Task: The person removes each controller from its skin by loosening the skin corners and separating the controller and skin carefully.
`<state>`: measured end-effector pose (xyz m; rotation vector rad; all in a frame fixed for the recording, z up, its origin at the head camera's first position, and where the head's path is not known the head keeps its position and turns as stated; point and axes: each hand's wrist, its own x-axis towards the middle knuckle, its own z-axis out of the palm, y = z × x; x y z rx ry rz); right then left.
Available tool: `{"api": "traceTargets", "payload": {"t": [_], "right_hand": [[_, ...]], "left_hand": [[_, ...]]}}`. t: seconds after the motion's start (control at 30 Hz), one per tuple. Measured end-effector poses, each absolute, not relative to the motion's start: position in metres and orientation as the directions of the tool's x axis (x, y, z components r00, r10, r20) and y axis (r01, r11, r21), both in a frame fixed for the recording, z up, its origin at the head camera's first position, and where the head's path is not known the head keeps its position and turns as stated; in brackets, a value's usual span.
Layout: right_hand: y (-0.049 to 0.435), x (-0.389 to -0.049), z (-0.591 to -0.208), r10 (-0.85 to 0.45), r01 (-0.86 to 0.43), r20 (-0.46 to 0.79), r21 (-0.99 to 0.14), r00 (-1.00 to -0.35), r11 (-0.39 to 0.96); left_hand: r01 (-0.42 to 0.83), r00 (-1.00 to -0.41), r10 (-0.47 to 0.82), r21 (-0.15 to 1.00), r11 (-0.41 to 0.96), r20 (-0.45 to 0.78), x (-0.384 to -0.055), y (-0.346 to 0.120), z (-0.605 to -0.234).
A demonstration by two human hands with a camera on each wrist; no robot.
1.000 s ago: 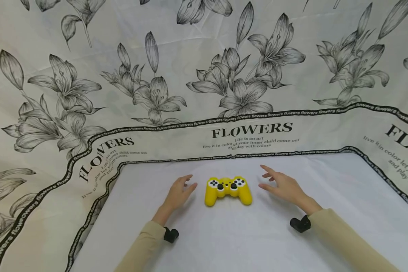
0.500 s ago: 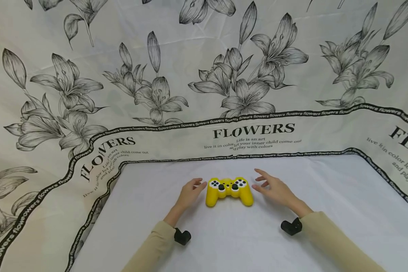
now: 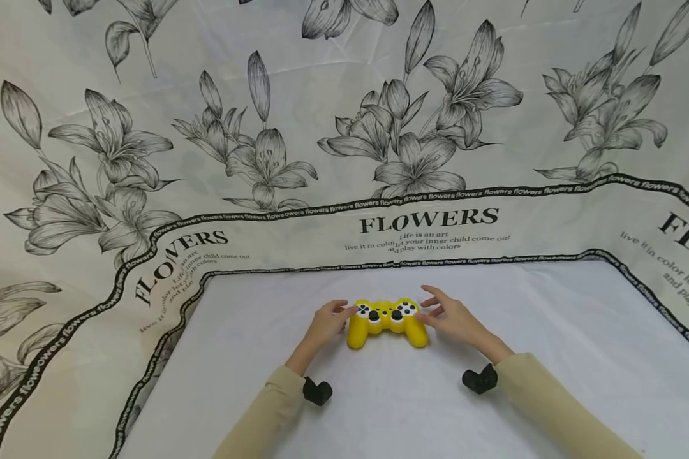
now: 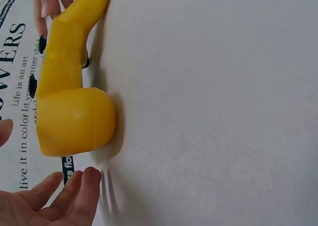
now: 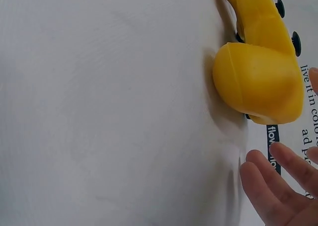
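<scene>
A yellow game controller (image 3: pixel 386 326) with black thumbsticks and white button areas lies on the white cloth, its handles toward me. My left hand (image 3: pixel 323 324) is at its left side, with the thumb over the edge by the direction buttons. At the opposite side is my right hand (image 3: pixel 455 320), its thumb close to the right handle. In the left wrist view, a gap shows between the left fingers (image 4: pixel 88 193) and the controller (image 4: pixel 74 119). The right wrist view likewise has the right fingers (image 5: pixel 258 186) apart from the handle. Whether either thumb touches cannot be told.
White cloth (image 3: pixel 402 408) covers the table. Behind it and at the sides hangs a curtain (image 3: pixel 298 245) printed with lilies and "FLOWERS" lettering. Black wrist cameras (image 3: pixel 480 378) sit below both tan sleeves (image 3: pixel 551 395).
Both hands have moved inward from either side to the controller, the left going right and the right going left. The controller has stayed in place on the cloth.
</scene>
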<state>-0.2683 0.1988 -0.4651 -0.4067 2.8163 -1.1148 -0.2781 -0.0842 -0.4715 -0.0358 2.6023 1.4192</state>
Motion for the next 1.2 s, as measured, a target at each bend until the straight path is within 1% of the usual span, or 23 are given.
{"api": "traceTargets", "payload": {"t": [0.17,0.27,0.4,0.83,1.07,1.2], "right_hand": [[0.196,-0.271,-0.464,-0.254,-0.159,-0.016,-0.742,-0.967,0.651],[0.195,-0.271,-0.464,-0.246,-0.107,-0.056,-0.791,-0.968,0.602],[0.194,-0.27,-0.463,-0.236,-0.053,-0.098,-0.827,-0.967,0.56],[0.189,-0.278,-0.469,-0.227,0.008,-0.158,-0.837,-0.961,0.547],[0.187,-0.281,-0.47,-0.225,0.01,-0.159,-0.837,-0.961,0.548],[0.188,-0.281,-0.471,-0.241,0.016,-0.166,-0.85,-0.956,0.526]], "left_hand": [[-0.146,-0.975,0.072,0.846,0.513,-0.212,-0.282,-0.083,-0.473],[-0.161,-0.971,0.078,0.856,0.492,-0.227,-0.282,-0.082,-0.474],[-0.172,-0.968,0.085,0.866,0.47,-0.238,-0.283,-0.081,-0.475],[-0.193,-0.954,0.107,0.847,0.496,-0.28,-0.285,-0.08,-0.473],[-0.163,-0.964,0.109,0.86,0.483,-0.243,-0.289,-0.079,-0.474],[-0.189,-0.954,0.114,0.851,0.489,-0.278,-0.289,-0.079,-0.475]]}}
